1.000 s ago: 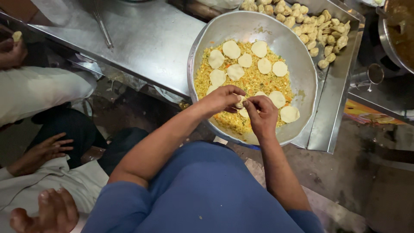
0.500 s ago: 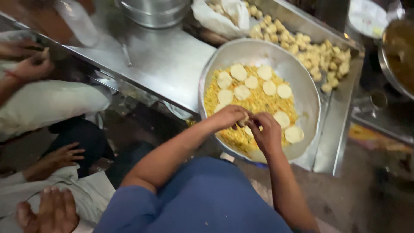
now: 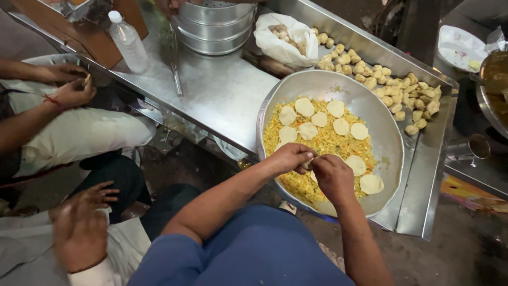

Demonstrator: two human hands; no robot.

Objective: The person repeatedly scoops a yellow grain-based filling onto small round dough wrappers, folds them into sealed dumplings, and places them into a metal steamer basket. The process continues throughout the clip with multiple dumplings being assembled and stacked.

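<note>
My left hand (image 3: 288,158) and my right hand (image 3: 333,177) meet over the near side of a large steel bowl (image 3: 389,137). Together they pinch a small piece of pale dough (image 3: 307,164), mostly hidden by the fingers. The bowl holds yellow crumbly filling (image 3: 323,140) with several round flat dough discs (image 3: 341,126) lying on it. My blue shirt (image 3: 248,249) fills the bottom of the view.
Folded dumplings (image 3: 381,79) line a steel tray behind the bowl. A white bag of dumplings (image 3: 283,37), stacked steel pots (image 3: 214,26), a water bottle (image 3: 127,39) and a long utensil (image 3: 176,69) are on the steel counter (image 3: 222,100). Other people's hands (image 3: 71,92) (image 3: 79,228) are at left.
The view has shifted, so more of the counter's far side and the people at left show. Both hands stay together over the bowl's near side, pinching the dough.
</note>
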